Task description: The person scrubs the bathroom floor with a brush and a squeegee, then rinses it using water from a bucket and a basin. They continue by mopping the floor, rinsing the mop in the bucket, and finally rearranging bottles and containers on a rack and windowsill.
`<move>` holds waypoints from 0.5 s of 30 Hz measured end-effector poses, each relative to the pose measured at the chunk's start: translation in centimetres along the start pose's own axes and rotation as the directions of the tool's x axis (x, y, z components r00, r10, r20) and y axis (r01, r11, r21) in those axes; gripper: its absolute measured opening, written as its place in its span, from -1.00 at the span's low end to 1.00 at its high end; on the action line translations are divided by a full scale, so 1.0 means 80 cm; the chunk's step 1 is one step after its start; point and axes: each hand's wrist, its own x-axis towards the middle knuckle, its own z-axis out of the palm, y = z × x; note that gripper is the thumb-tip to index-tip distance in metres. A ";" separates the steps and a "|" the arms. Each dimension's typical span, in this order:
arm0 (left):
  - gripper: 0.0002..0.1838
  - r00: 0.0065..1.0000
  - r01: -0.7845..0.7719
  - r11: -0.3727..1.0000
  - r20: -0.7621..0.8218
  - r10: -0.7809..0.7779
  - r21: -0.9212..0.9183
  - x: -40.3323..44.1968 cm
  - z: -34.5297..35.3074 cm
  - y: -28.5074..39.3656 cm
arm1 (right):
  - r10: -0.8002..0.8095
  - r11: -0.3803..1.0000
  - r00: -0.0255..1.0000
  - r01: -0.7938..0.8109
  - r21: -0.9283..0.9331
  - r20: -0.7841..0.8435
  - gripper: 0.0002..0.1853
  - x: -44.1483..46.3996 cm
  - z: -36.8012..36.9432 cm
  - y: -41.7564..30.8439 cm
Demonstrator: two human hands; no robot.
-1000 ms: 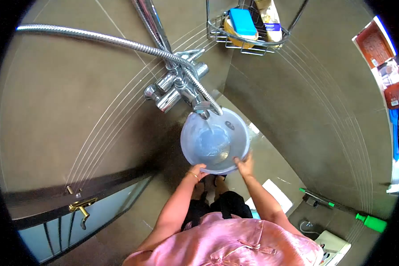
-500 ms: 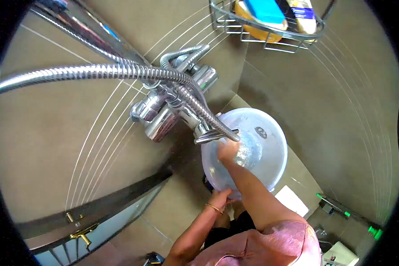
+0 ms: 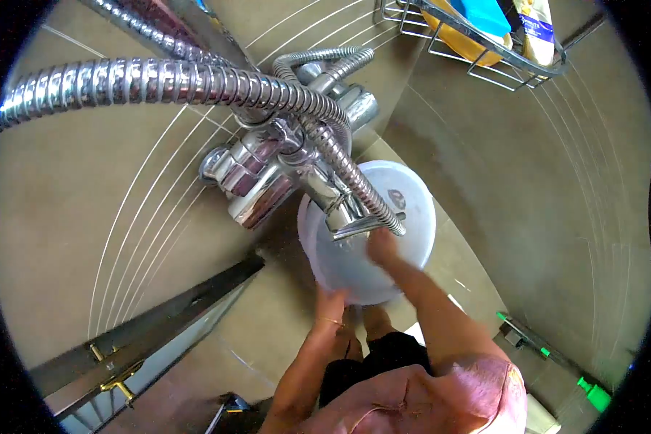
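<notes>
A pale translucent bucket (image 3: 416, 253) is below the chrome shower mixer (image 3: 267, 170), partly hidden by its lever and spout. My left hand (image 3: 331, 291) grips the bucket's near rim, with a thin bangle on the wrist. Over the bucket, my right hand (image 3: 383, 244) is at the mixer's flat lever (image 3: 358, 228), its fingertips hidden behind the lever and hose. The fingers are blurred, so whether they are closed on it cannot be made out. A ribbed metal hose (image 3: 159, 82) crosses in front of the mixer.
A wire corner shelf (image 3: 484, 58) at the top right holds a blue item (image 3: 484, 16) and a tube (image 3: 535, 32). At the lower left is a door edge with a brass handle (image 3: 119, 383). A green-ended rod (image 3: 546, 352) is at the lower right.
My right hand has left the bucket's rim and moved up to the mixer lever. My left hand still holds the rim. The view has come closer to the mixer.
</notes>
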 end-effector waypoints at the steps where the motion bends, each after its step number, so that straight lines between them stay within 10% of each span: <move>1: -0.31 1.000 -0.010 1.000 0.003 0.010 -0.014 0.000 0.010 0.011 | -0.004 0.999 0.993 0.009 -0.045 0.116 -0.43 -0.005 0.044 -0.010; 3: -0.29 0.987 -0.155 0.988 -0.027 0.156 0.026 0.007 0.017 0.007 | -0.011 0.991 0.939 0.057 -0.123 0.344 -0.36 -0.013 0.131 -0.028; 5: -0.25 0.967 -0.247 0.965 -0.039 0.251 0.086 0.017 0.010 -0.005 | -0.365 0.920 0.874 0.286 0.268 0.320 -0.41 -0.032 0.151 -0.032; 8: -0.19 0.953 -0.299 0.918 0.023 0.303 0.259 0.026 -0.027 -0.032 | -0.769 0.634 0.623 0.716 0.293 0.141 -0.48 -0.092 0.059 -0.024; 10: -0.14 0.936 -0.346 0.860 0.075 0.344 0.375 0.018 -0.035 -0.021 | -0.633 0.621 0.771 0.557 -0.551 0.067 -0.61 -0.067 0.029 0.089; 13: -0.14 0.892 -0.412 0.839 -0.028 0.450 0.356 0.005 -0.010 0.009 | -0.770 0.428 0.636 0.454 -0.781 -0.052 -0.61 -0.028 -0.110 0.067; 14: -0.14 0.918 -0.371 0.888 -0.034 0.394 0.270 0.023 -0.015 -0.017 | -0.495 0.846 0.804 0.358 -0.395 -0.330 -0.62 -0.028 -0.075 0.066; 15: -0.13 0.933 -0.344 0.911 -0.021 0.358 0.225 0.027 -0.011 -0.027 | -0.097 0.979 0.904 0.161 0.122 -0.416 -0.62 -0.037 -0.032 0.056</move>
